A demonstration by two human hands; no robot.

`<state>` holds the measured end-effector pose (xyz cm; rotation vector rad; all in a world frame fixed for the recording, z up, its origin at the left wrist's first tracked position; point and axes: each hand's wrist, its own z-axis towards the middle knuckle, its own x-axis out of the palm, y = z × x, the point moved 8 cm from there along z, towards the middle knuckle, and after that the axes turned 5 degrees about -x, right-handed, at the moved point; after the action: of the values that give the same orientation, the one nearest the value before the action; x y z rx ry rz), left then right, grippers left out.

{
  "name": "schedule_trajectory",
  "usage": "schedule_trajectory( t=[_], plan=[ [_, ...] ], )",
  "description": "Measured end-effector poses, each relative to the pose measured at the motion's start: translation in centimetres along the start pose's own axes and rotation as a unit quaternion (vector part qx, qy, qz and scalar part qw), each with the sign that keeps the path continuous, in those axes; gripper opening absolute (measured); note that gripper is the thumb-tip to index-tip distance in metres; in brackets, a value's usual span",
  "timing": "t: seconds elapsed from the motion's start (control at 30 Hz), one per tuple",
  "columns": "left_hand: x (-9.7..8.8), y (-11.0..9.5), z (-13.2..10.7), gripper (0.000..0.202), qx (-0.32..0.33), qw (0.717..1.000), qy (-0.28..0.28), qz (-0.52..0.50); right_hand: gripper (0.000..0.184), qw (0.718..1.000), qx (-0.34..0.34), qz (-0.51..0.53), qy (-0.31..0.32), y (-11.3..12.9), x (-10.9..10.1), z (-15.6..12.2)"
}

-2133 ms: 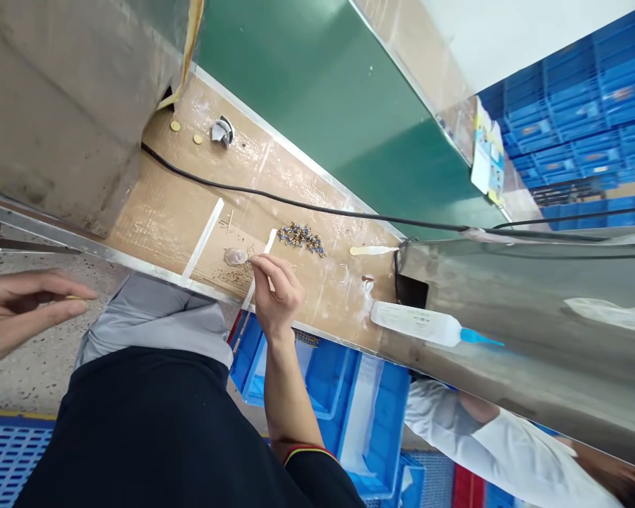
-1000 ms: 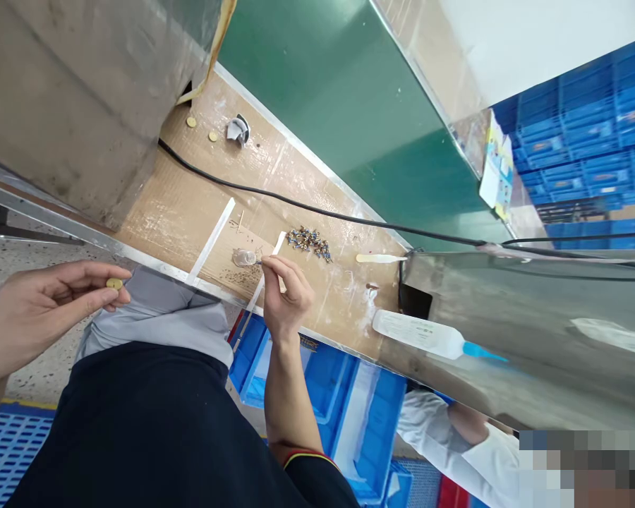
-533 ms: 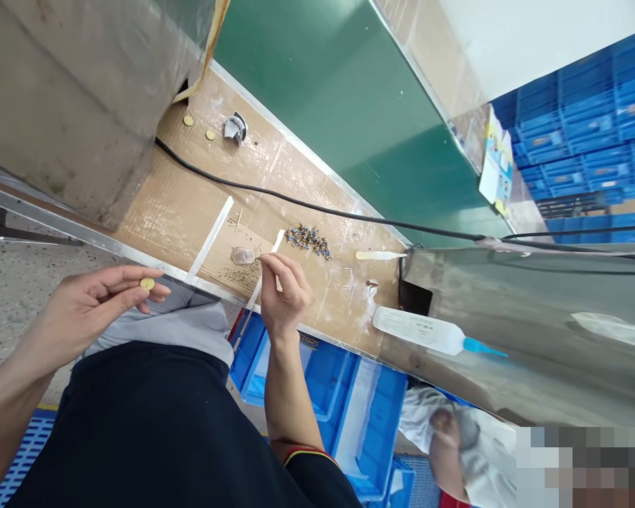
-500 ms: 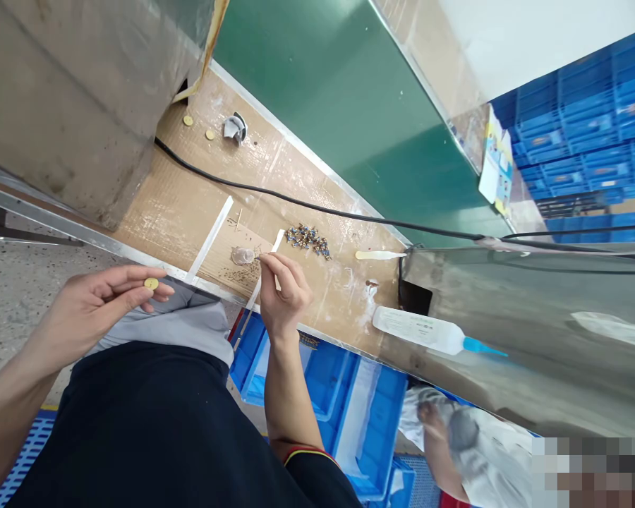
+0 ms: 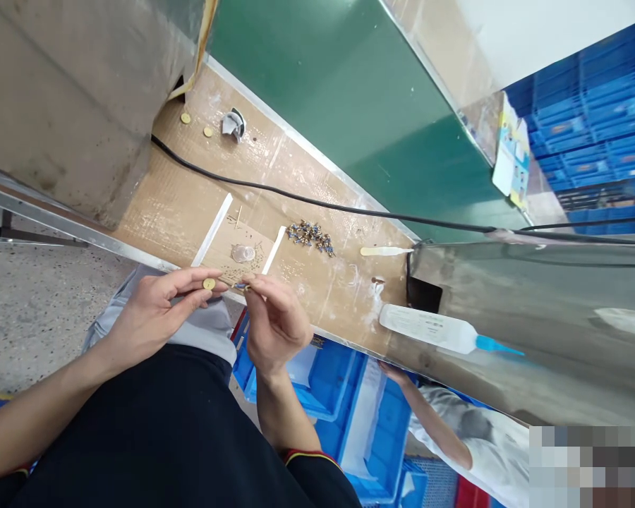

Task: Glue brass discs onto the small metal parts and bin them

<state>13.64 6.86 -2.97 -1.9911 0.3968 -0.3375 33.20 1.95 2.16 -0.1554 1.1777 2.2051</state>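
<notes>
A dented steel hood (image 5: 534, 331) is looming over the right of the view, and a green panel (image 5: 349, 120) is running along the far side of a cardboard-covered table (image 5: 164, 197). Stacks of blue crates (image 5: 603, 120) are standing beyond the panel, while a blue bin (image 5: 322, 395) is sitting below the near edge of the table. A co-worker's white-sleeved arm (image 5: 444, 430) is reaching in at the lower right, well apart from the person's own hands.

A white glue bottle (image 5: 428, 328) with a blue nozzle is lying against the hood, and a wooden spatula (image 5: 386, 251) is resting near it. A pile of small blue-and-brass parts (image 5: 310, 238) and a clear dish (image 5: 243, 254) are sitting on the table, both just beyond the hands.

The left hand (image 5: 153, 310) is raised above the table's near edge, its thumb and forefinger pinching a small brass disc (image 5: 209, 283). The right hand (image 5: 275, 324) is gripping a thin pick (image 5: 227, 281) in its fingers, with a tiny blue-and-brass part (image 5: 240, 286) near the pick's end. The pick's long axis is lying roughly level across the view, pointing left towards the disc, with its end near the disc but not touching it.
</notes>
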Motion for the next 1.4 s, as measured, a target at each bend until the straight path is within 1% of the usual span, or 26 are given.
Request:
schedule_trajectory(
  t=[0.1, 0.3, 0.57, 0.7, 0.8, 0.93, 1.03, 1.23, 1.33, 1.4],
  plan=[
    [0.3, -0.4, -0.1, 0.033, 0.021, 0.999, 0.000, 0.028, 0.037, 0.999, -0.030, 0.020, 0.019, 0.9, 0.9, -0.1],
    [0.6, -0.8, -0.4, 0.035, 0.054, 0.996, 0.006, 0.067, 0.036, 0.997, -0.054, 0.038, 0.050, 1.1, 1.6, 0.1],
    [0.6, -0.7, -0.7, 0.036, 0.048, 0.997, 0.005, 0.067, 0.037, 0.997, -0.051, 0.023, 0.058, 1.4, 1.7, 0.2],
    [0.6, -1.0, -0.7, 0.037, 0.051, 0.995, 0.000, 0.085, 0.039, 0.995, -0.074, 0.003, 0.066, 1.9, 1.6, 0.2],
    [0.8, -1.4, -1.0, 0.039, 0.070, 0.989, -0.011, 0.130, 0.041, 0.993, -0.098, -0.008, 0.072, 2.3, 1.5, 0.1],
    [0.9, -2.0, -1.6, 0.039, 0.110, 0.973, -0.034, 0.202, 0.045, 0.989, -0.126, -0.029, 0.074, 2.6, 1.4, -0.2],
    [1.1, -2.3, -1.9, 0.039, 0.132, 0.962, -0.045, 0.234, 0.047, 0.987, -0.141, -0.030, 0.073, 2.7, 1.5, -0.5],
    [1.5, -2.7, -2.1, 0.038, 0.146, 0.954, -0.046, 0.256, 0.050, 0.986, -0.146, -0.046, 0.073, 2.8, 1.4, -0.7],
    [1.5, -2.7, -2.0, 0.036, 0.138, 0.959, -0.030, 0.247, 0.051, 0.987, -0.134, -0.043, 0.082, 2.6, 1.2, -0.7],
    [1.5, -2.7, -1.9, 0.036, 0.131, 0.963, -0.011, 0.235, 0.049, 0.988, -0.122, -0.025, 0.090, 2.4, 1.0, -0.5]
  ],
)
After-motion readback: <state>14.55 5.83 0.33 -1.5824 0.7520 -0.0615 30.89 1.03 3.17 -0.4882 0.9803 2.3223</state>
